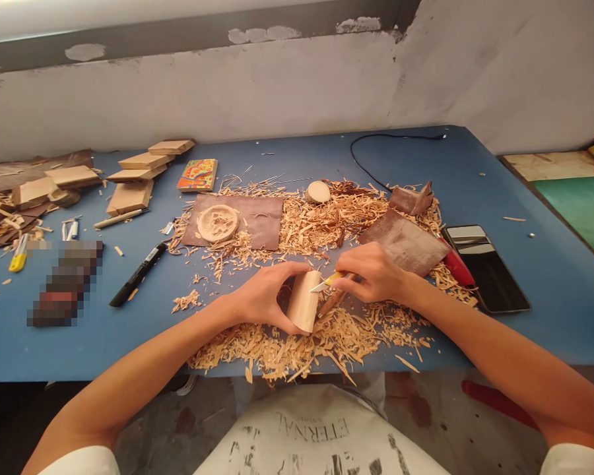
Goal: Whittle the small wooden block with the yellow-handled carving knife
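Note:
My left hand grips a pale rounded block of wood near the front edge of the blue table. My right hand holds a small carving knife with a yellow handle, and its blade tip rests against the top of the block. Wood shavings lie heaped under and around both hands.
A carved round disc lies on a brown sheet behind the hands, and a small wood round sits farther back. A phone, sandpaper pieces and a black cable are to the right; a black marker and stacked wood pieces to the left.

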Available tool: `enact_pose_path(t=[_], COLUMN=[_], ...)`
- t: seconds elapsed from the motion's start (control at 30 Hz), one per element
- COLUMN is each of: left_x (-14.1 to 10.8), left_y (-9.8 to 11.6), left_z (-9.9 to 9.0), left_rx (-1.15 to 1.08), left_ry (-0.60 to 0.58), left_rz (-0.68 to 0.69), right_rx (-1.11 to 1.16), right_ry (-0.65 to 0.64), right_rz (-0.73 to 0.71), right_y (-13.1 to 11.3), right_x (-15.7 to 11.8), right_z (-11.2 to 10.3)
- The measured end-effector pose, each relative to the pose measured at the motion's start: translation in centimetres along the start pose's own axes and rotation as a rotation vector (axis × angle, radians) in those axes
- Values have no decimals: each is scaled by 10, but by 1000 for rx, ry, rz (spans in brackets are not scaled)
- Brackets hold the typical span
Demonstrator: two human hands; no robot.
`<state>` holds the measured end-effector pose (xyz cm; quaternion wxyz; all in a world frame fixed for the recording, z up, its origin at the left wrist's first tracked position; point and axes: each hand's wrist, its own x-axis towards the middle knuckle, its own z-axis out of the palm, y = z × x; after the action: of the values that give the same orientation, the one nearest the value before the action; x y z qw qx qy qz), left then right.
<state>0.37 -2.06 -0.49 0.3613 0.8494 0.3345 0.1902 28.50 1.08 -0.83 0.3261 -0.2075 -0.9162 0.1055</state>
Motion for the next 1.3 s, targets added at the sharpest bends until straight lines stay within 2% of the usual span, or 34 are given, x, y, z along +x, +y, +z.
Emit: enact_pose_path(t=[0.2, 0.4, 0.5, 0.6, 0.67, 0.7, 0.8, 0.93, 1.03, 1.3], left_x=[-1, -1, 0, 0, 0, -1, -1, -2, -1, -1], left_y=[-3, -1, 0, -1, -2, -3, -3, -2, -1, -1], left_z=[2, 2, 1, 0, 1, 1, 2, 3, 3, 3], left_rx=[-12, 7, 7, 24, 33, 35, 37, 50, 55, 36], left_ry=[27, 35, 26, -13, -23, -20, 0, 16, 22, 33], left_rz=[26, 26, 6, 24, 34, 32, 18, 24, 18, 37], right_rx=[24, -16, -69, -184, -291, -311, -224, -24, 70, 36], right_ry=[-45, -26, -20, 39, 136, 166, 144, 7, -78, -120], right_rz=[27, 22, 31, 230, 406, 433, 361, 164, 99, 61], right_y=[1, 1, 9, 26, 36, 39, 33, 4, -10, -8], right_x=[3, 4, 3, 2, 1, 1, 2, 7, 10, 9], right_z=[-1, 0, -3, -14, -24, -28, -32, -24, -20, -17])
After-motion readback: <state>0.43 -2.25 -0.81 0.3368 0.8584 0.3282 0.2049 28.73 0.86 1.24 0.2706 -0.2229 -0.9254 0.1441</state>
